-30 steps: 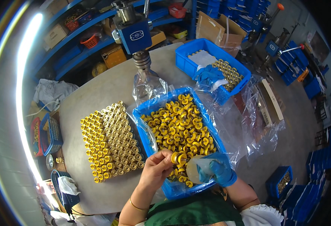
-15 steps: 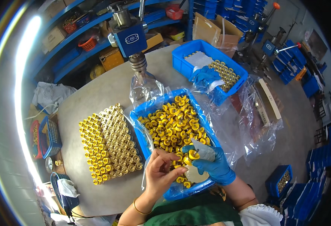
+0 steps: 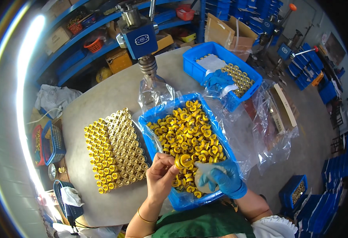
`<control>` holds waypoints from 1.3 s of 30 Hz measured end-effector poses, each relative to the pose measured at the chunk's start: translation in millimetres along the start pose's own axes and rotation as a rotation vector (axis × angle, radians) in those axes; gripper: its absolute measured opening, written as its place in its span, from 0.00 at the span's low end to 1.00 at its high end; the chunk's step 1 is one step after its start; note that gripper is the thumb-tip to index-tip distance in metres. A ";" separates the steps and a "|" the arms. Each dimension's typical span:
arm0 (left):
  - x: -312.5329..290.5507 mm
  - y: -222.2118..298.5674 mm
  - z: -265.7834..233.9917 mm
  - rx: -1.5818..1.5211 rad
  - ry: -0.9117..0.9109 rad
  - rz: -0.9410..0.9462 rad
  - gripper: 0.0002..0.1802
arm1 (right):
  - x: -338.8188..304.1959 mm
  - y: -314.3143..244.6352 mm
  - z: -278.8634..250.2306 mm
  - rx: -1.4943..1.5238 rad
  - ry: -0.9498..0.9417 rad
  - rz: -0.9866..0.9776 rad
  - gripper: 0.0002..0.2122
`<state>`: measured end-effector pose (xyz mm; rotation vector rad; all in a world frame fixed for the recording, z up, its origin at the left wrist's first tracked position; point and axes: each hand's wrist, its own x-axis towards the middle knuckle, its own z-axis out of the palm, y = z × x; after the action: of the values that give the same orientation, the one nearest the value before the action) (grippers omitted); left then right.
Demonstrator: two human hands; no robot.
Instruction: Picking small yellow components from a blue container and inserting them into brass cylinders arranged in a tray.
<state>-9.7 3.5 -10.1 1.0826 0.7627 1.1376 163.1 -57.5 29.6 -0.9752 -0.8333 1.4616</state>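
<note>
My bare left hand (image 3: 160, 175) pinches a round yellow part with a dark pin (image 3: 183, 161) between thumb and fingertips. It is held over the near end of a blue bin (image 3: 147, 139). Many loose yellow parts (image 3: 192, 133) like it fill the bin. Just right of the held part, my right hand (image 3: 226, 180), in a blue glove, has its fingers curled on a limp greyish-white cloth (image 3: 203, 171). Motion blurs the cloth. Left of the bin stand neat rows of parts: yellow-topped ones (image 3: 100, 154) and bare brass rings (image 3: 124, 139).
A blue drill press (image 3: 143, 41) rises behind the bin, plastic film (image 3: 154, 95) around its base. Back right, a second blue bin (image 3: 195, 67) holds brass parts, a cloth and a blue glove. Clear plastic sheeting (image 3: 241, 135) drapes on the right. Baskets (image 3: 57, 142) stand far left.
The yellow part has passed from my gloved right hand to my left fingertips, and now sits farther left. My right hand has drawn slightly away to the right, keeping the cloth.
</note>
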 end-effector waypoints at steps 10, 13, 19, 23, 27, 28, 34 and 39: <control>0.6 -5.4 -6.6 -0.116 -0.148 0.013 0.05 | -2.5 -0.9 1.3 -0.199 -0.058 0.069 0.13; -0.9 -2.3 -6.1 -0.203 -0.155 -0.117 0.04 | -3.5 -2.8 2.6 -0.184 -0.028 0.116 0.12; -1.0 -2.4 -6.2 -0.252 -0.151 -0.209 0.04 | -3.6 -3.9 2.0 -0.196 -0.022 0.129 0.11; -0.3 -2.3 -3.5 -0.323 -0.154 -0.226 0.05 | -3.4 -3.0 0.5 -0.206 -0.034 0.125 0.11; 0.6 -2.5 -3.4 -0.375 -0.147 -0.247 0.05 | -3.8 -3.3 0.9 -0.183 -0.023 0.133 0.11; 0.7 -2.6 -3.7 -0.384 -0.159 -0.259 0.05 | -3.8 -3.3 0.7 -0.183 -0.023 0.133 0.11; 0.3 2.1 -2.8 -0.387 -0.189 -0.338 0.05 | -4.0 -0.2 -1.5 -0.163 -0.051 0.102 0.11; -3.9 9.1 -16.8 -0.277 -0.195 -0.271 0.06 | -4.3 12.5 -12.9 -0.014 -0.166 0.042 0.13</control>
<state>-28.9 4.8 -7.1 0.8148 0.5589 0.8628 170.0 -63.6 13.5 -0.8943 -0.9487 1.5908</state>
